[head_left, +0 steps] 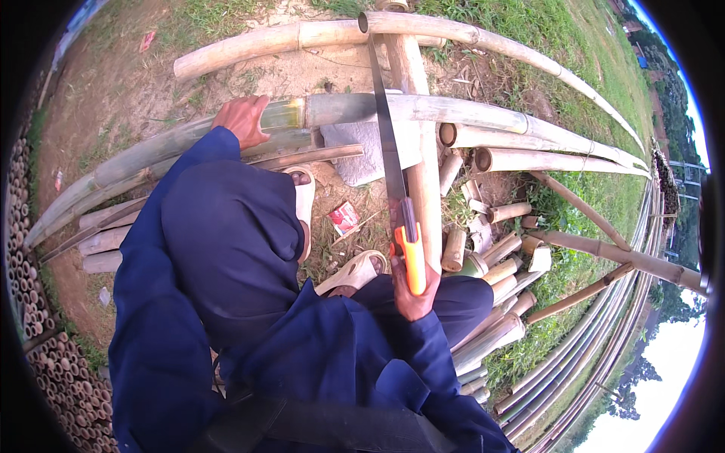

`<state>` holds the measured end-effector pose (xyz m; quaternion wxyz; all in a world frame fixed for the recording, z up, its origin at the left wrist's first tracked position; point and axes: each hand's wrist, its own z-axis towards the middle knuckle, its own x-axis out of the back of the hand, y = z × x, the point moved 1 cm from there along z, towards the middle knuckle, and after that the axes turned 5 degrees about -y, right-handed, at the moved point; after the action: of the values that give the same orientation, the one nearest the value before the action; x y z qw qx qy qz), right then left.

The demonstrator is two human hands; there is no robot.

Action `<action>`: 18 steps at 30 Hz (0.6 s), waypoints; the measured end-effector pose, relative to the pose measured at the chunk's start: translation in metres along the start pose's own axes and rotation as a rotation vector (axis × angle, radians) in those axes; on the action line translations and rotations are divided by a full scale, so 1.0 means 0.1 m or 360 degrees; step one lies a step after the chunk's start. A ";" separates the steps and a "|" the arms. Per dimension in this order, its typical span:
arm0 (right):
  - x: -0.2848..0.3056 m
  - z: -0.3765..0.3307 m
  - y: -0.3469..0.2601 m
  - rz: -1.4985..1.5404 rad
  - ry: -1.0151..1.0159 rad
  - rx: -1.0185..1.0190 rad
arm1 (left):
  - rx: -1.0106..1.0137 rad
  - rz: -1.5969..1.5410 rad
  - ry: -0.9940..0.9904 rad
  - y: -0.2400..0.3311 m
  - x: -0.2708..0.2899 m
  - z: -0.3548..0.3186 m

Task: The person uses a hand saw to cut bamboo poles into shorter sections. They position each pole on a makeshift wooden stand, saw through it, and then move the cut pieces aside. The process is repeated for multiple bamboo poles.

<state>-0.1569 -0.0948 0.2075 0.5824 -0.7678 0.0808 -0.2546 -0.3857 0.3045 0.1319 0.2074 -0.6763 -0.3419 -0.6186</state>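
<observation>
Handsaw grasped in right hand, blade across bamboo pole clasped by left hand; could jump or bind through any rolling underneath.

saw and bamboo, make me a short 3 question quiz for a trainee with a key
1. Multiple choice: what colour is the handle of the saw? a) green and white b) blue c) orange and black
2. True or false: the left hand is on the bamboo pole, to the left of where the saw crosses it.
3. Short answer: which hand holds the saw, and by which part?

Key
1. c
2. True
3. The right hand, by the handle
</observation>
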 end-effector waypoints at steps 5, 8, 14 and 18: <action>0.15 0.04 -0.27 -0.0142 -0.0025 -0.0094 | -0.0046 0.0003 0.0024 -0.04 0.02 0.11; 0.02 0.48 -0.23 -0.0139 -0.0056 -0.0045 | -0.0007 -0.0009 -0.0058 0.10 0.11 0.06; 0.03 -0.20 -0.33 -0.0122 0.0026 -0.0092 | -0.0098 -0.0096 0.0129 -0.03 -0.02 -0.20; -0.08 0.13 -0.34 -0.0148 0.0019 -0.0133 | 0.0011 -0.0071 -0.0031 -0.02 0.03 -0.10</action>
<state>-0.1635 -0.0700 0.2344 0.5367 -0.7929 0.0591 -0.2825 -0.3937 0.2993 0.1358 0.1926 -0.6738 -0.3611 -0.6152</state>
